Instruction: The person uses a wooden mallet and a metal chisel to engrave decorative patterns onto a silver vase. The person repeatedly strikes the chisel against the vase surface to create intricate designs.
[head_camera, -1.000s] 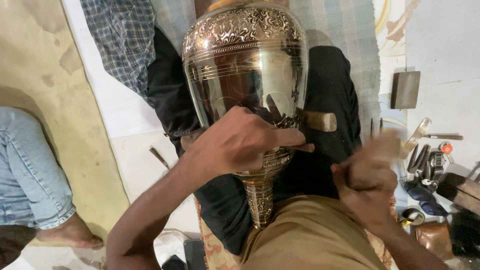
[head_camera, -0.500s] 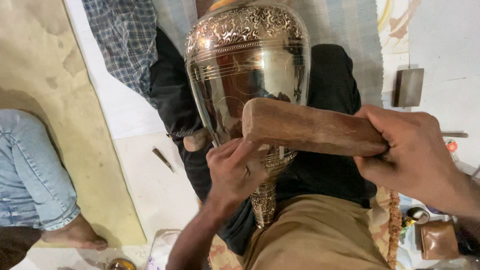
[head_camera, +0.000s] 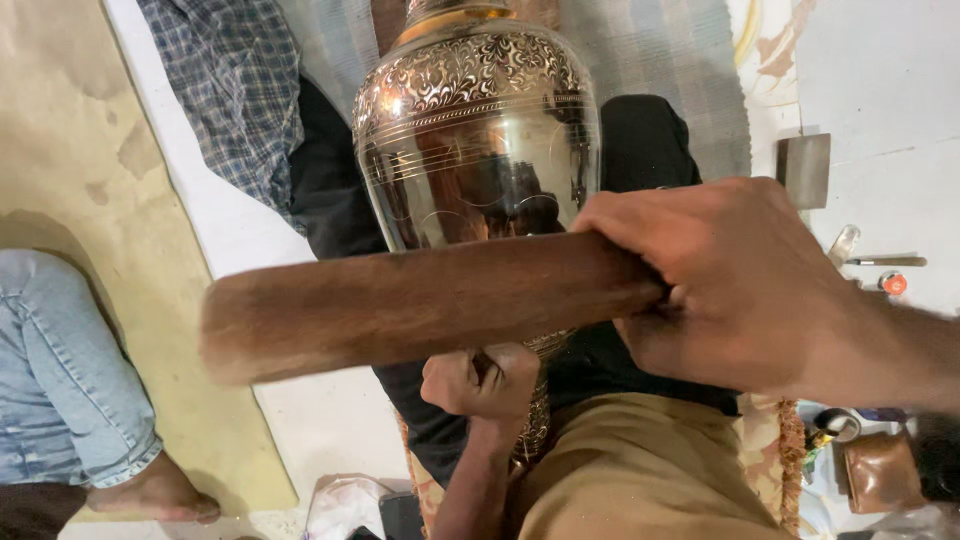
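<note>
A large shiny metal vase with engraved bands lies across my lap on dark cloth. My right hand is shut on one end of a thick brown wooden stick. The stick is held close to the camera and crosses in front of the vase's lower body. Beneath the stick, my left hand is curled into a fist at the vase's narrow foot. It pinches a small dark tool that is mostly hidden by the fingers.
Another person's leg in blue jeans and bare foot rest at the left. A checked cloth lies at the top left. A dark block, metal tools and a small brown container sit at the right.
My right hand picked up the wooden stick and swung it up across the view, closer to the camera. My left hand slid down from the vase's body to its foot.
</note>
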